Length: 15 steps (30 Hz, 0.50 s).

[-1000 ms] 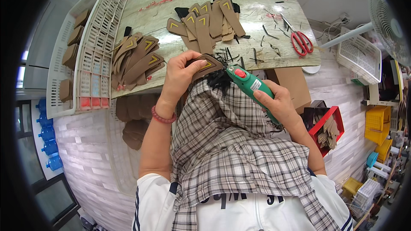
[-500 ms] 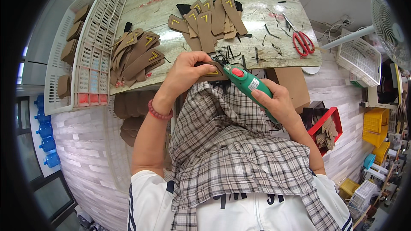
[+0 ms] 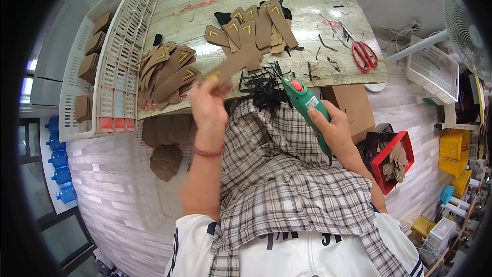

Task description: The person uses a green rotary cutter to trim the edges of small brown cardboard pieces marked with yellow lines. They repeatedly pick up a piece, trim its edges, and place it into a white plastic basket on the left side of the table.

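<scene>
My left hand (image 3: 209,107), blurred by motion, is closed on one end of a long brown tab (image 3: 236,64) with a yellow chevron. The tab slants up over the table toward the far pile. My right hand (image 3: 333,123) grips a green handheld electric cutter (image 3: 310,103) with a red button. Its tip points at black trimmings (image 3: 265,91) heaped at the table's front edge and on my checked apron (image 3: 266,143). Left of my left hand lies a pile of similar brown tabs (image 3: 165,74). A second tab pile (image 3: 262,28) lies farther back.
Red-handled scissors (image 3: 364,56) lie at the table's right. A white plastic crate (image 3: 119,66) stands at the left, holding brown stacks. Below right are a cardboard box (image 3: 353,105) and a red bin (image 3: 378,166) of brown pieces. A white fan (image 3: 461,18) stands farther right.
My left hand has drawn the tab away from the cutter, to the left, and the tab is now turned over the table. The cutter has shifted slightly right, exposing the black trimmings.
</scene>
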{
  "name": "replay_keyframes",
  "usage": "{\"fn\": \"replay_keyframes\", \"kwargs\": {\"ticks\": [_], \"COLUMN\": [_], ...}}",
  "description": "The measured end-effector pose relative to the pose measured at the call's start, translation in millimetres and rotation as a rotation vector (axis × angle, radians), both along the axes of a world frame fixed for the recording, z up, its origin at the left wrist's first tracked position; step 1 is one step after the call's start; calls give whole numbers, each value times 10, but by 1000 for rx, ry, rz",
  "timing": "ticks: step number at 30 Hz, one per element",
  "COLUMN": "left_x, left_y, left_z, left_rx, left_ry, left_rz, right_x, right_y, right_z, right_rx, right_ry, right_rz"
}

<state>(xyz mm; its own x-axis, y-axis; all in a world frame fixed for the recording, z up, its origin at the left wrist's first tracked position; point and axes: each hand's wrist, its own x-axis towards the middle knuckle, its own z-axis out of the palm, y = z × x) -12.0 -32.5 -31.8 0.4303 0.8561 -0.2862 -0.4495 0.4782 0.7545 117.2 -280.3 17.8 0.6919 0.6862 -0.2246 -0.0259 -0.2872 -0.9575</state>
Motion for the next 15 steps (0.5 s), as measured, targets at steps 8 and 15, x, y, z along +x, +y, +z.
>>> {"fn": "replay_keyframes", "kwargs": {"ticks": [8, 15], "left_x": [53, 225], "left_y": [-659, -650], "left_z": [68, 143], "left_rx": [-406, 0], "left_ry": [-99, -133], "left_rz": [-446, -359], "right_x": [-99, -173], "right_y": [-74, -118], "right_z": [-69, 6], "right_rx": [6, -89], "right_ry": [-40, -80], "right_rz": [-75, -19]}}
